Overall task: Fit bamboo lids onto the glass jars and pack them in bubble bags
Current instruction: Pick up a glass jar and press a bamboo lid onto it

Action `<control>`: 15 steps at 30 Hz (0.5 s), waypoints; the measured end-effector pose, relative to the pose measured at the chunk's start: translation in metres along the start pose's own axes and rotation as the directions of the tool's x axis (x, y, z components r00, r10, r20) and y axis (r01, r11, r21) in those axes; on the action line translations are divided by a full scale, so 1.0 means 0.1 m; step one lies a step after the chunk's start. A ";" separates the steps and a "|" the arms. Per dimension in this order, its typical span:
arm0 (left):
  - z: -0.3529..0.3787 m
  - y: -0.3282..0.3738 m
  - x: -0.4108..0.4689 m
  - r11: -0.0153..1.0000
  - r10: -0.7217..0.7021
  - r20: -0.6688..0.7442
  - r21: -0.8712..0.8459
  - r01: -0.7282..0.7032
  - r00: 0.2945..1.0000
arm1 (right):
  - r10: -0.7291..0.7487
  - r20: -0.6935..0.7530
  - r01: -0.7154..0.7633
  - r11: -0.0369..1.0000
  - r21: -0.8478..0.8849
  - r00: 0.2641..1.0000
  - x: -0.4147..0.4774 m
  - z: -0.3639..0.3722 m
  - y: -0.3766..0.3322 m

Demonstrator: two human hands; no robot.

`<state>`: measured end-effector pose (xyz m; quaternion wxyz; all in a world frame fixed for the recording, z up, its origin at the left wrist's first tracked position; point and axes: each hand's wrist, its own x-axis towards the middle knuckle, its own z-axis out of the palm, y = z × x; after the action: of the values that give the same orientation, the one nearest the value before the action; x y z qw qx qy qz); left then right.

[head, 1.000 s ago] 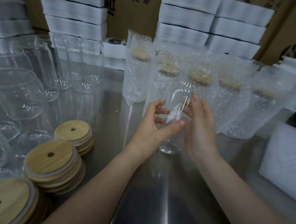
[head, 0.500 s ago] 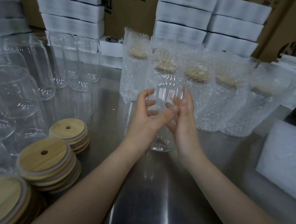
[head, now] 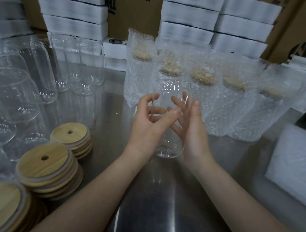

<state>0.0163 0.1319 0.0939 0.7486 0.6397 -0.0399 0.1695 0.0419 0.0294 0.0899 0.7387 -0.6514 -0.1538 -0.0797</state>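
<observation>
A clear glass jar point(head: 170, 89) without a lid stands upright between my hands at the middle of the table. My left hand point(head: 148, 121) grips its left side, with the thumb across the front and the fingers curled behind. My right hand point(head: 194, 127) holds its right side, with spread fingers wrapped round the back and seen through the glass. Three stacks of bamboo lids point(head: 44, 163) with a centre hole lie at the lower left. Several lidded jars in bubble bags point(head: 202, 94) stand in a row just behind my hands.
Several empty glass jars point(head: 41, 67) crowd the left side of the steel table point(head: 159, 200). A white foam pad point(head: 296, 167) lies at the right. Stacked white foam sheets point(head: 189, 16) and cardboard boxes point(head: 134, 11) line the back.
The jar has gone from tilted to upright and its mouth has risen. My right hand has gone from flat against it to fingers spread behind it. My left thumb has slid across the front.
</observation>
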 end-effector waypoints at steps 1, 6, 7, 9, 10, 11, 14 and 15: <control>0.00 0.00 0.00 1.000 -0.006 0.006 -0.006 0.006 1.000 | 0.006 0.005 -0.006 1.000 0.014 1.000 0.00 0.00 0.00; 0.02 -0.01 0.00 0.990 -0.068 0.079 -0.119 0.077 0.995 | 0.093 0.054 -0.100 0.984 0.147 0.994 0.04 0.00 -0.03; 0.02 -0.01 0.00 0.988 -0.068 0.086 -0.133 0.079 0.994 | 0.110 0.068 -0.120 0.977 0.175 0.992 0.04 -0.01 -0.03; 0.01 -0.02 0.01 0.989 -0.047 0.091 -0.134 0.059 0.995 | 0.139 0.094 -0.158 0.961 0.227 0.986 0.04 -0.02 -0.03; 0.01 -0.03 0.03 0.991 -0.030 0.090 -0.124 0.041 0.996 | 0.158 0.098 -0.178 0.953 0.244 0.983 0.05 -0.02 -0.03; 0.00 -0.03 0.03 0.993 -0.014 0.086 -0.118 0.024 0.996 | 0.181 0.098 -0.201 0.945 0.259 0.979 0.05 -0.03 -0.03; -0.01 -0.05 0.06 0.993 0.021 0.097 -0.119 -0.009 0.995 | 0.223 0.114 -0.247 0.925 0.289 0.968 0.05 -0.04 -0.04; -0.01 -0.06 0.06 0.993 0.030 0.107 -0.114 -0.017 0.994 | 0.223 0.112 -0.247 0.924 0.291 0.968 0.05 -0.05 -0.04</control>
<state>0.0232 0.1333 0.0901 0.7782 0.6042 -0.0975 0.1409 0.0458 0.0244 0.0942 0.8273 -0.5470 -0.1134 0.0591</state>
